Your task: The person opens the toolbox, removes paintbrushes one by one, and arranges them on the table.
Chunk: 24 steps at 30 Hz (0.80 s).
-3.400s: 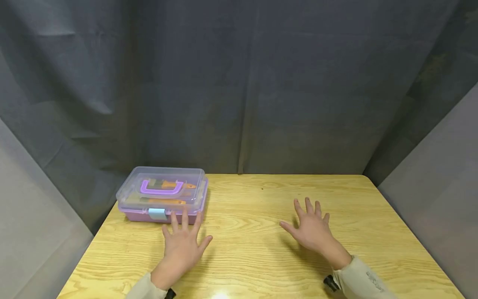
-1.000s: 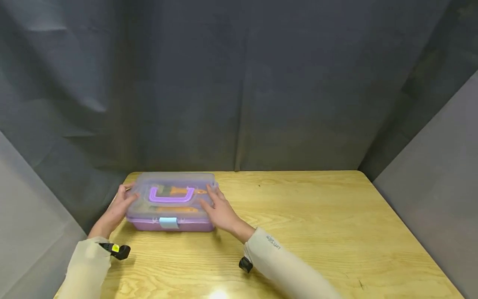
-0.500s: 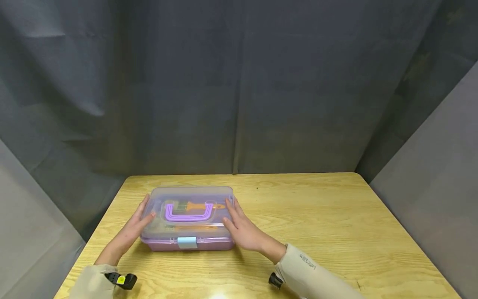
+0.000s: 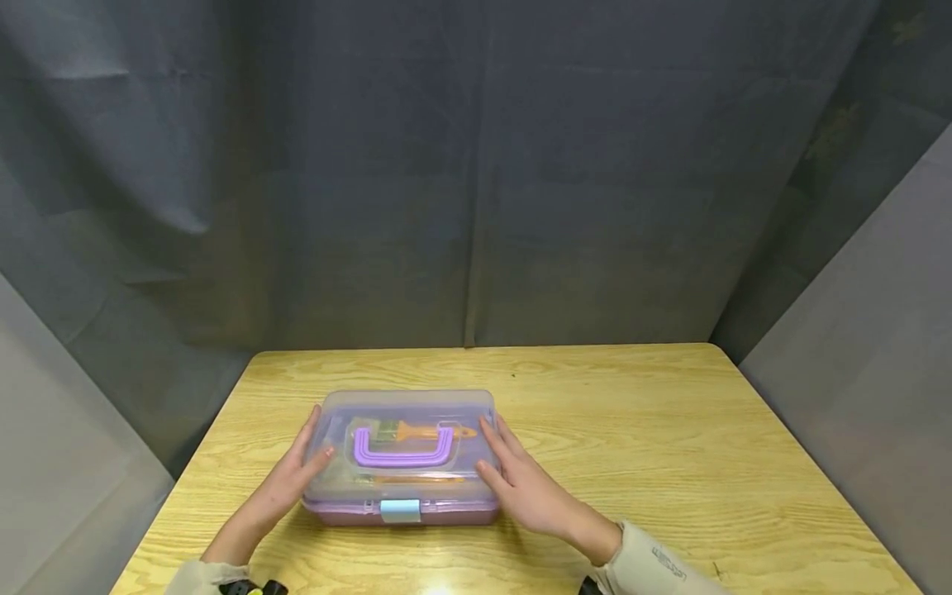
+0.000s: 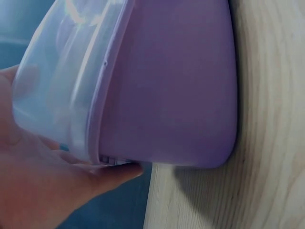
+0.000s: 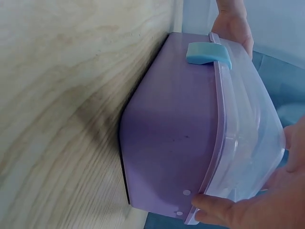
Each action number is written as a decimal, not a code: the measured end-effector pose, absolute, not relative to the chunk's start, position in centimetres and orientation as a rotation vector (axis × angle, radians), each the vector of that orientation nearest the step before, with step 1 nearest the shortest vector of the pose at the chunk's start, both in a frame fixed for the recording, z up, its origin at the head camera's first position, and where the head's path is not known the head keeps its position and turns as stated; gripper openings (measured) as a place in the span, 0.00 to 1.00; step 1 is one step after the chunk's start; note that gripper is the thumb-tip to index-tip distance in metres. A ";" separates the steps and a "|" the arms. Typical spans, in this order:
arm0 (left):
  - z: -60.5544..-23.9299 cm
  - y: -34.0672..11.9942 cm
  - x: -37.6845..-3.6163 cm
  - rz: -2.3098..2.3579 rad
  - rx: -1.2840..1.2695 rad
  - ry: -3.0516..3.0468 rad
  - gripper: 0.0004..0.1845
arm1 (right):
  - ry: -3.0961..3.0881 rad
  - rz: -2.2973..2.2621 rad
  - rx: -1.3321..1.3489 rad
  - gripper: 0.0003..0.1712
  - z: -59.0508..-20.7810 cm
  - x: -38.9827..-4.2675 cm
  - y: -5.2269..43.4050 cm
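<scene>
A purple plastic storage box (image 4: 342,518) with a clear lid (image 4: 439,401) stands upright on the table, lid shut. A purple carry handle (image 4: 402,461) lies folded on the lid, and a light blue latch (image 4: 400,511) is fastened at the front. Through the lid show two brushes with orange handles, the rear one a flat paintbrush (image 4: 418,431). My left hand (image 4: 278,489) grips the box's left side, its thumb on the lid. The opposite end is held by my right hand (image 4: 534,496), thumb and fingers around the lid's edge (image 6: 217,119).
The wooden table (image 4: 669,454) extends far to the right of the box. Dark curtain (image 4: 476,182) hangs behind the back edge, and pale panels (image 4: 870,347) flank both sides. Black wrist devices (image 4: 253,588) sit at both sleeves.
Both hands, first spread apart above the table, have taken hold of the box at its two sides. The box has moved from the back left towards the middle and nearer to me.
</scene>
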<state>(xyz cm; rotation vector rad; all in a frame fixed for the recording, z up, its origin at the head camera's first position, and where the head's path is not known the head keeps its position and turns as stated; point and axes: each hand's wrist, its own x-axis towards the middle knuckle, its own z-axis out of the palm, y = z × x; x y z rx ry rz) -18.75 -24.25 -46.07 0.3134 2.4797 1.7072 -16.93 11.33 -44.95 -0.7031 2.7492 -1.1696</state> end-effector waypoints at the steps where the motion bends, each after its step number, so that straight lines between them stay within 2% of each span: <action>1: -46.1 -24.1 -18.6 1.705 0.313 2.484 0.40 | 2.754 -1.165 -0.702 0.37 -45.0 -16.7 11.5; 24: -45.6 -22.4 -15.9 1.657 0.303 2.544 0.42 | 2.802 -1.170 -0.640 0.38 -45.1 -14.1 13.1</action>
